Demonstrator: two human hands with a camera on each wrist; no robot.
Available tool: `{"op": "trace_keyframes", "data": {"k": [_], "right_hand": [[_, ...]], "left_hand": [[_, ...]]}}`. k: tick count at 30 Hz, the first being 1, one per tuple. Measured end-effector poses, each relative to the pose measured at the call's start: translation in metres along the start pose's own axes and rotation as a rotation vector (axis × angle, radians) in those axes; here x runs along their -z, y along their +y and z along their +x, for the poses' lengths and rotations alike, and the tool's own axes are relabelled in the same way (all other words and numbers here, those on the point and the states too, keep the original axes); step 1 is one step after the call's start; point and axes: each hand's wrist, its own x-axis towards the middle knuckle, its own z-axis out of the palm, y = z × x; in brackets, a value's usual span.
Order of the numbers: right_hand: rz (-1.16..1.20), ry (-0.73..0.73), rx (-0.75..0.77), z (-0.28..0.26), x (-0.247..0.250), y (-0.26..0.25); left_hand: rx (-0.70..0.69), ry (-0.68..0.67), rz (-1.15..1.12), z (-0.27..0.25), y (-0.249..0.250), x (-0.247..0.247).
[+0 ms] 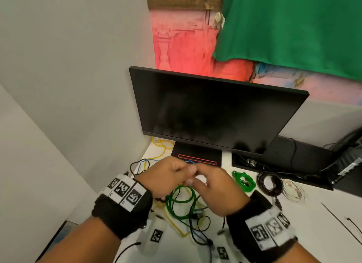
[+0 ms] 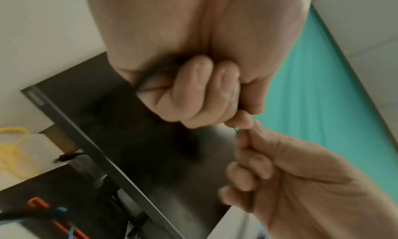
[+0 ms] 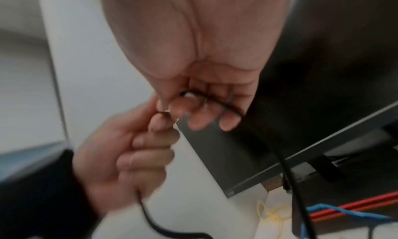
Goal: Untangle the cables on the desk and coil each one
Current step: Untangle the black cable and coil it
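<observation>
Both hands meet above the desk in front of the monitor stand. My left hand [image 1: 168, 176] has its fingers curled round a thin black cable [image 3: 206, 99] and pinches it at the fingertips [image 3: 161, 122]. My right hand [image 1: 211, 186] holds the same black cable, which loops across its fingers [image 3: 228, 122]. From each hand a black strand [image 3: 288, 174] hangs toward the desk. Under the hands lies a tangle [image 1: 186, 213] of green, yellow, black and blue cables. In the left wrist view the curled left fingers [image 2: 193, 89] touch the right hand [image 2: 290, 174].
A dark monitor [image 1: 215, 113] stands right behind the hands. To the right lie a coiled green cable [image 1: 243, 181], a coiled black cable [image 1: 270, 182] and a coiled white cable [image 1: 293, 191]. A loose yellow cable [image 1: 162, 147] lies at the back left. Walls close the left side.
</observation>
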Motion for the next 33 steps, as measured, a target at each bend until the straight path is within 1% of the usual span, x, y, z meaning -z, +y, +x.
{"op": "trace_keyframes", "data": {"k": [1, 2, 5, 7, 11, 12, 13, 14, 15, 16, 17, 18, 19, 21, 22, 23, 24, 26, 27, 28, 29, 33], "right_hand": [[0.095, 0.030, 0.007, 0.004, 0.002, -0.001], [0.152, 0.097, 0.012, 0.006, 0.008, 0.002], [0.226, 0.346, 0.021, 0.004, 0.042, 0.022], [0.243, 0.497, 0.025, -0.003, 0.058, 0.035], [0.293, 0.770, -0.086, -0.011, 0.071, 0.055], [0.273, 0.821, -0.124, -0.015, 0.076, 0.059], [0.244, 0.829, -0.164, -0.018, 0.080, 0.064], [0.190, 0.792, -0.218, -0.021, 0.084, 0.068], [0.085, 0.710, -0.285, -0.024, 0.086, 0.071], [-0.067, 0.588, -0.330, -0.026, 0.085, 0.071], [-0.244, 0.464, -0.331, -0.027, 0.079, 0.070], [-0.339, 0.350, -0.281, -0.026, 0.069, 0.066], [-0.368, 0.243, -0.229, -0.022, 0.055, 0.055], [-0.319, 0.054, -0.115, -0.013, 0.022, 0.037], [-0.258, 0.007, -0.077, -0.010, 0.006, 0.034], [-0.173, 0.008, -0.075, -0.007, -0.005, 0.032], [-0.028, 0.023, -0.116, -0.006, -0.009, 0.035], [0.189, 0.127, -0.168, -0.009, -0.008, 0.047], [0.243, 0.174, -0.177, -0.011, -0.006, 0.052], [0.270, 0.209, -0.166, -0.013, -0.004, 0.055], [0.268, 0.209, -0.155, -0.014, -0.005, 0.054], [0.296, 0.100, -0.125, 0.007, -0.029, 0.030]], "left_hand": [[-0.002, 0.005, -0.080, -0.001, 0.003, 0.002], [0.010, 0.017, -0.177, -0.003, 0.002, 0.006], [0.051, 0.026, -0.389, -0.016, -0.013, 0.018], [0.064, 0.015, -0.428, -0.024, -0.023, 0.020], [0.132, -0.013, -0.444, -0.033, -0.032, 0.020], [0.154, 0.000, -0.404, -0.035, -0.032, 0.023], [0.169, 0.022, -0.361, -0.038, -0.031, 0.026], [0.178, 0.048, -0.341, -0.040, -0.031, 0.028], [0.185, 0.072, -0.351, -0.042, -0.029, 0.030], [0.189, 0.083, -0.378, -0.043, -0.027, 0.030], [0.183, 0.079, -0.408, -0.044, -0.022, 0.029], [0.169, 0.063, -0.440, -0.043, -0.017, 0.026], [0.152, 0.041, -0.473, -0.041, -0.010, 0.021], [0.117, 0.000, -0.550, -0.034, 0.004, 0.010], [0.096, -0.011, -0.595, -0.032, 0.010, 0.008], [0.074, -0.008, -0.650, -0.030, 0.014, 0.007], [0.058, 0.012, -0.721, -0.030, 0.017, 0.010], [0.031, 0.071, -0.878, -0.034, 0.018, 0.023], [0.012, 0.083, -0.923, -0.037, 0.018, 0.030], [0.000, 0.079, -0.940, -0.040, 0.018, 0.036], [-0.004, 0.064, -0.938, -0.041, 0.018, 0.039], [0.002, -0.006, -0.902, -0.034, 0.027, 0.027]]}}
